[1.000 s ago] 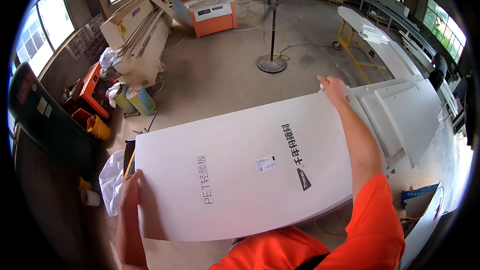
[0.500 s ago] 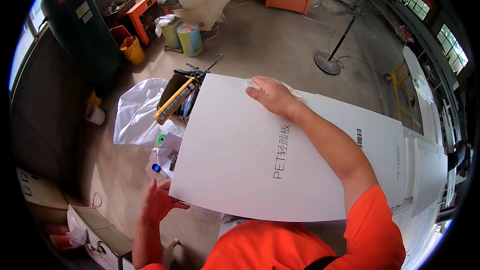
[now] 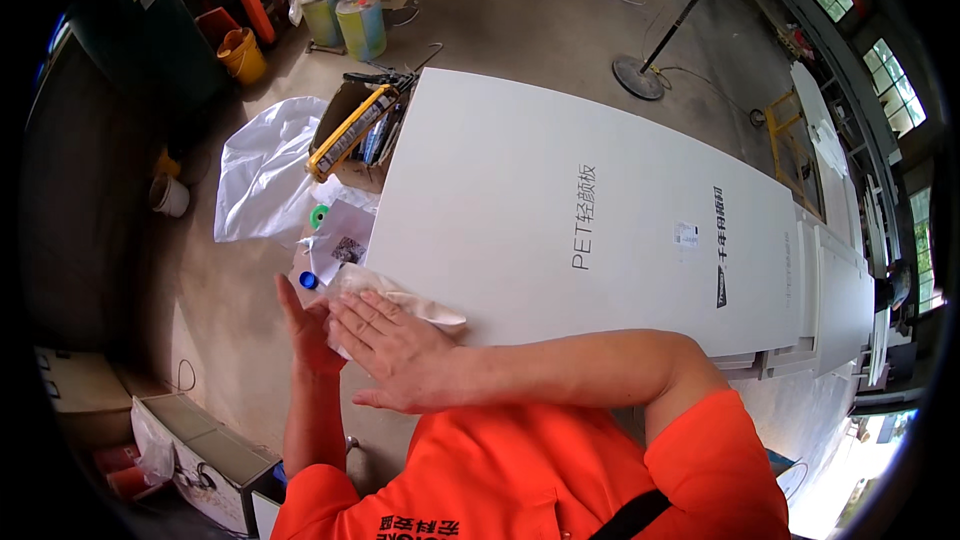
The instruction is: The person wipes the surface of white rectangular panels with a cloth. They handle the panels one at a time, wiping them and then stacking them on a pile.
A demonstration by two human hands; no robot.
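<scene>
A large white board [image 3: 500, 160] with dark printing lies across the middle, its near left corner in front of me. My right hand [image 3: 395, 345] has a whitish cloth [image 3: 425, 308] under its fingers and presses it flat on that corner; the fingers lie stretched over it. Beside the same corner is my left hand [image 3: 312, 330], thumb raised and apart. Its other fingertips are partly hidden at the cloth and the board's edge. On the board's right half sits a small white label [image 3: 686, 235].
Left of the board stand a box of tools [image 3: 370, 140] with a yellow-edged item on top, a white sheet bag [image 3: 265, 175], a green tape roll [image 3: 319, 216] and a blue cap [image 3: 309, 280]. A pedestal fan's base [image 3: 638, 78] is beyond. More boards [image 3: 840, 290] lie right.
My right hand has come from the board's far edge to its near left corner with the cloth. My left hand stays by the corner. The view has shifted, and more of the board's printing shows.
</scene>
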